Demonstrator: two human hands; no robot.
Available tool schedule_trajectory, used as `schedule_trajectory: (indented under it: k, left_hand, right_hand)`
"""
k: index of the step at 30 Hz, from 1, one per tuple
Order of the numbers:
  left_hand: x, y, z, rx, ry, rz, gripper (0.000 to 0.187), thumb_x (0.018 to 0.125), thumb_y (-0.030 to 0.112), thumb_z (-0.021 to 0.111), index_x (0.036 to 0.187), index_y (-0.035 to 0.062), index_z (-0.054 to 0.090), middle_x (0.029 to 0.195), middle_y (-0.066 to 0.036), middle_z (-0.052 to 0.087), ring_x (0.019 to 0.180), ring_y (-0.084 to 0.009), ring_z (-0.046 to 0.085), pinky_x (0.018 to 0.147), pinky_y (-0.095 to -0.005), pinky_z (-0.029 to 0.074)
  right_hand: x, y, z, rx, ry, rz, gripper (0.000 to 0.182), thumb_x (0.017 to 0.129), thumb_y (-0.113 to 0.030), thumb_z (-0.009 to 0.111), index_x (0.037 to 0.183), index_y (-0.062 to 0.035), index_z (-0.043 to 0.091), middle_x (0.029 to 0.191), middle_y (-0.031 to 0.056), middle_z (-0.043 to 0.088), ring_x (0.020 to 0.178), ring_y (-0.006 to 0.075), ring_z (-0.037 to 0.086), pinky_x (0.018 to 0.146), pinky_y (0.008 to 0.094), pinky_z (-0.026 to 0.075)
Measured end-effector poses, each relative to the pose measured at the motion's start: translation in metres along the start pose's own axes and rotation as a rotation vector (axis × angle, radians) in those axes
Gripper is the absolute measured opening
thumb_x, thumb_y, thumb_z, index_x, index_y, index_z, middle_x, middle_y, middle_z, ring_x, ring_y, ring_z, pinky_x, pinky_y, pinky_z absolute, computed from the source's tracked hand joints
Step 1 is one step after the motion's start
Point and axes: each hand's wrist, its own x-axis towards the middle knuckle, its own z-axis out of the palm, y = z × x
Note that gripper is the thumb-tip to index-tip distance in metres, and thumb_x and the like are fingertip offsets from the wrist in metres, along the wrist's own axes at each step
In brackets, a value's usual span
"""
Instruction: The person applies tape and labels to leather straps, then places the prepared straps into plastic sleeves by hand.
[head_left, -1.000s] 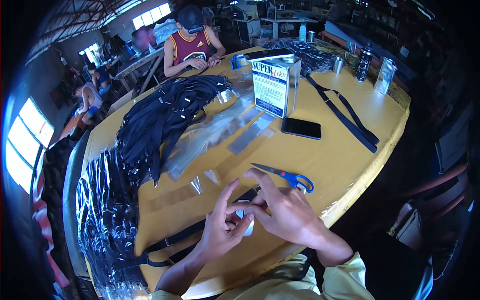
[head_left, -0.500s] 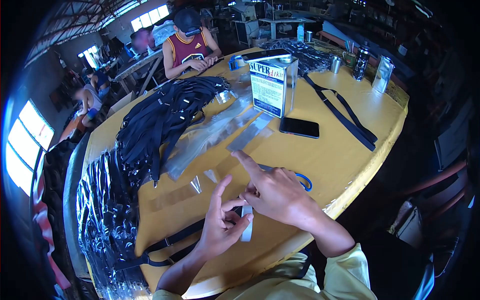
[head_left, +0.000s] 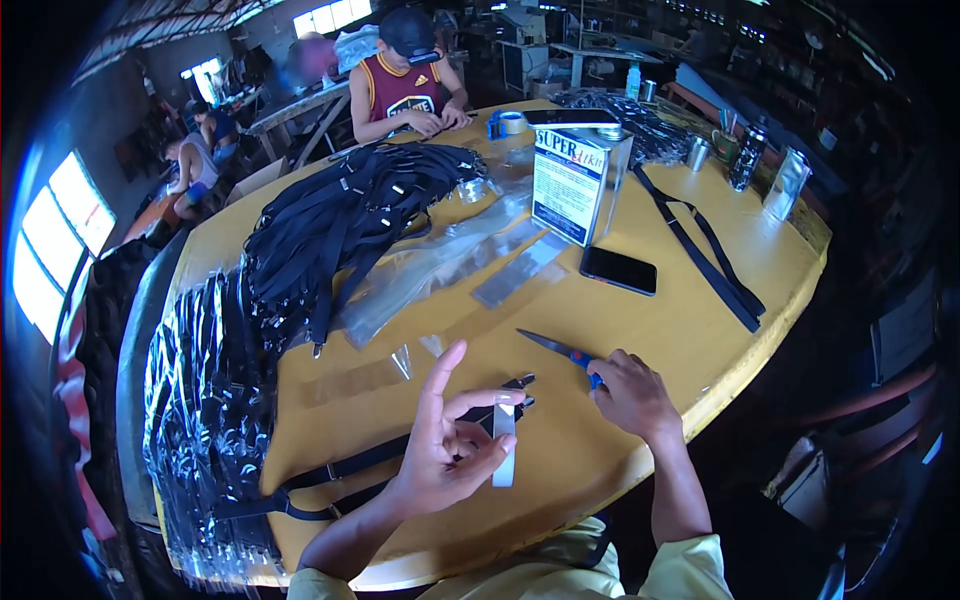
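Observation:
My left hand (head_left: 448, 450) pinches a narrow white strip (head_left: 504, 465) between thumb and fingers, with the index finger pointing up. The strip hangs down over the table. To the right, my right hand (head_left: 636, 398) has its fingers closed round the blue handles of a pair of scissors (head_left: 556, 347). The scissors' dark blades lie closed, pointing to the upper left. Below and behind my left hand lies a set of black elastic straps (head_left: 345, 468) with metal fittings, partly covered by that hand and forearm.
On the yellow table (head_left: 690, 350) lie a heap of black straps (head_left: 350, 210), plastic sleeves (head_left: 430, 262), a phone (head_left: 618, 271) and another strap (head_left: 700, 245). A tin can (head_left: 567, 190) stands behind. Shiny plastic-wrapped bundles (head_left: 205, 420) cover the left edge. A co-worker (head_left: 405, 90) sits across.
My right hand has moved right and down, away from my left hand, and has taken hold of the scissors. The left hand keeps the white strip. The view has shifted slightly.

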Motion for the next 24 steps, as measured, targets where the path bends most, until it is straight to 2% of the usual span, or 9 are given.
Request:
schedule_trajectory:
  k: [3, 6, 7, 9, 13, 15, 19, 22, 24]
  left_hand:
    - [0.000, 0.004, -0.002, 0.043, 0.010, 0.071, 0.100, 0.091, -0.011, 0.062, 0.158, 0.0153, -0.008, 0.131, -0.025, 0.059, 0.082, -0.0151, 0.071, 0.065, -0.0228, 0.058]
    - [-0.001, 0.010, -0.003, 0.063, 0.007, 0.105, 0.101, 0.090, -0.011, 0.063, 0.158, 0.0142, -0.007, 0.130, -0.026, 0.059, 0.083, -0.0164, 0.072, 0.065, -0.0228, 0.058]
    - [-0.001, 0.012, -0.004, 0.065, 0.002, 0.115, 0.101, 0.090, -0.011, 0.064, 0.158, 0.0137, -0.007, 0.130, -0.026, 0.059, 0.084, -0.0169, 0.072, 0.065, -0.0229, 0.059]
    - [0.001, 0.015, -0.006, 0.091, 0.002, 0.127, 0.102, 0.089, -0.011, 0.064, 0.158, 0.0135, -0.007, 0.130, -0.026, 0.059, 0.085, -0.0174, 0.072, 0.065, -0.0230, 0.059]
    - [0.000, 0.018, -0.011, 0.172, -0.025, 0.181, 0.105, 0.087, -0.012, 0.066, 0.158, 0.0132, -0.006, 0.130, -0.026, 0.059, 0.088, -0.0189, 0.073, 0.067, -0.0233, 0.060]
    - [-0.002, 0.021, -0.014, 0.190, -0.034, 0.191, 0.105, 0.087, -0.012, 0.066, 0.158, 0.0128, -0.006, 0.130, -0.026, 0.060, 0.089, -0.0196, 0.073, 0.067, -0.0237, 0.060]
    - [-0.002, 0.022, -0.019, 0.215, -0.043, 0.217, 0.105, 0.087, -0.012, 0.067, 0.157, 0.0118, -0.007, 0.128, -0.027, 0.062, 0.091, -0.0217, 0.073, 0.069, -0.0256, 0.061]
    - [-0.002, 0.024, -0.018, 0.215, -0.019, 0.227, 0.103, 0.087, -0.012, 0.066, 0.157, 0.0102, -0.006, 0.126, -0.026, 0.064, 0.092, -0.0217, 0.074, 0.069, -0.0255, 0.061]
    - [-0.003, 0.025, -0.019, 0.217, -0.008, 0.216, 0.102, 0.088, -0.011, 0.066, 0.157, 0.0092, -0.006, 0.124, -0.025, 0.066, 0.093, -0.0214, 0.073, 0.069, -0.0253, 0.060]
  right_hand:
    - [0.003, -0.003, -0.001, 0.049, -0.021, 0.089, 0.033, 0.089, -0.014, 0.063, 0.121, -0.0084, 0.059, 0.112, 0.0177, 0.060, 0.111, 0.0367, 0.060, 0.093, 0.0491, 0.050]
    - [0.011, 0.003, 0.008, 0.043, -0.019, 0.104, 0.035, 0.087, -0.009, 0.062, 0.122, -0.0086, 0.058, 0.110, 0.0189, 0.061, 0.108, 0.0382, 0.062, 0.092, 0.0504, 0.050]
    - [0.012, 0.004, 0.006, 0.042, -0.015, 0.102, 0.035, 0.087, -0.009, 0.062, 0.122, -0.0086, 0.058, 0.110, 0.0189, 0.061, 0.108, 0.0382, 0.062, 0.092, 0.0504, 0.050]
    - [0.016, 0.005, 0.002, -0.022, -0.165, 0.161, 0.045, 0.084, -0.011, 0.065, 0.128, -0.0111, 0.056, 0.114, 0.0177, 0.061, 0.112, 0.0373, 0.060, 0.097, 0.0484, 0.048]
    - [0.017, 0.000, -0.003, -0.049, -0.166, 0.153, 0.045, 0.085, -0.008, 0.063, 0.129, -0.0109, 0.055, 0.114, 0.0194, 0.062, 0.111, 0.0386, 0.061, 0.097, 0.0491, 0.049]
    - [0.020, 0.008, 0.002, -0.093, -0.135, 0.060, 0.038, 0.089, -0.008, 0.060, 0.127, -0.0094, 0.053, 0.102, 0.0212, 0.062, 0.102, 0.0418, 0.064, 0.088, 0.0526, 0.051]
    - [0.017, 0.019, -0.012, -0.090, -0.147, 0.026, 0.045, 0.088, -0.007, 0.060, 0.132, -0.0101, 0.053, 0.104, 0.0205, 0.064, 0.096, 0.0412, 0.066, 0.086, 0.0520, 0.051]
    - [0.013, 0.031, -0.032, 0.070, -0.088, -0.111, 0.049, 0.086, -0.006, 0.061, 0.134, -0.0109, 0.056, 0.100, 0.0176, 0.067, 0.087, 0.0361, 0.067, 0.078, 0.0466, 0.052]
    - [0.008, 0.022, -0.066, 0.232, -0.255, -0.068, 0.050, 0.084, -0.004, 0.062, 0.133, -0.0119, 0.060, 0.090, 0.0148, 0.068, 0.079, 0.0312, 0.064, 0.069, 0.0399, 0.049]
